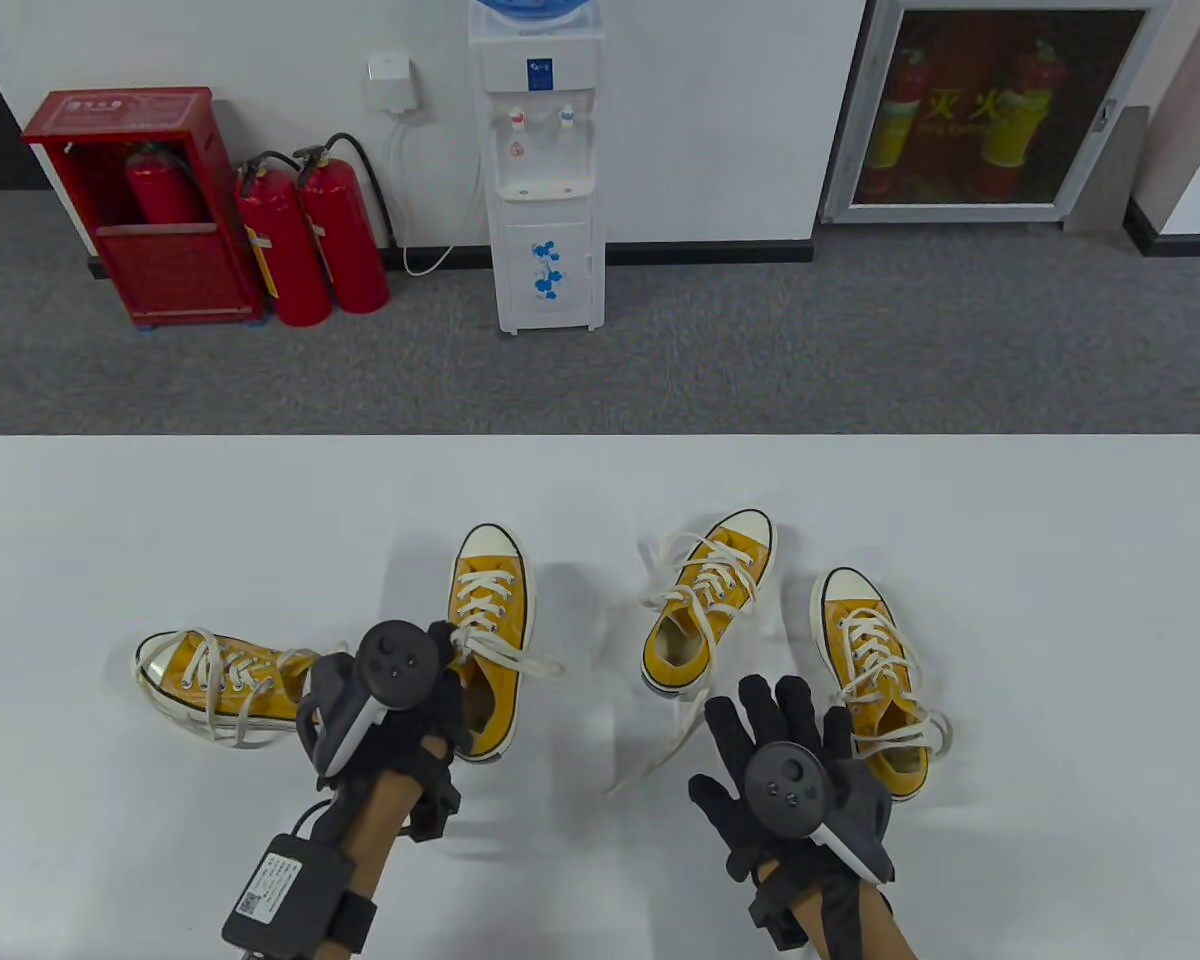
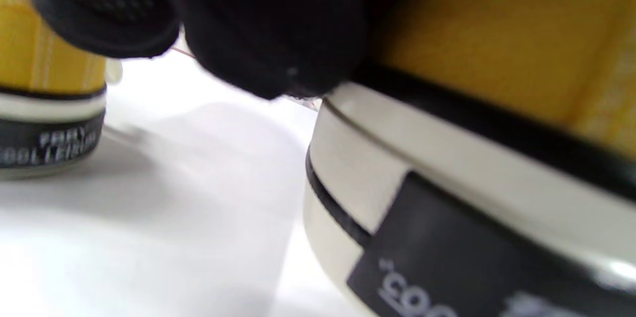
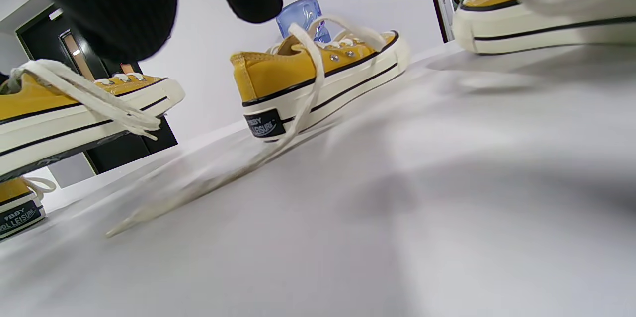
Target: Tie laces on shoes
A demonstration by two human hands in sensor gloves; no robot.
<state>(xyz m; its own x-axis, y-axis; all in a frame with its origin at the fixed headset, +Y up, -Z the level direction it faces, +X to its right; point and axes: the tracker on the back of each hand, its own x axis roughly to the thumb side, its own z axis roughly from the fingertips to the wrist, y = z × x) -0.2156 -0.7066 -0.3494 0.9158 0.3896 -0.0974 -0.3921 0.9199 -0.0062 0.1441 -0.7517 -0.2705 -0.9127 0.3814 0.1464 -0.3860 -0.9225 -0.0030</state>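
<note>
Four yellow canvas shoes with white laces stand on the white table (image 1: pixel 1010 560). My left hand (image 1: pixel 400 700) grips the heel of the second shoe from the left (image 1: pixel 495 610); its fingers (image 2: pixel 273 34) sit on the heel collar of that shoe (image 2: pixel 472 148). In the right wrist view that shoe (image 3: pixel 74 113) looks tilted, toe raised. The leftmost shoe (image 1: pixel 215 685) points left. My right hand (image 1: pixel 765 725) is open with fingers spread, holding nothing, between the third shoe (image 1: pixel 705 600) and the fourth shoe (image 1: pixel 870 670). A loose lace (image 1: pixel 660 750) trails from the third shoe beside the hand.
The table's far edge (image 1: pixel 600 438) runs across the middle of the table view. Beyond it on the floor stand a water dispenser (image 1: pixel 545 180) and red fire extinguishers (image 1: pixel 310 240). Bare table lies right of the fourth shoe.
</note>
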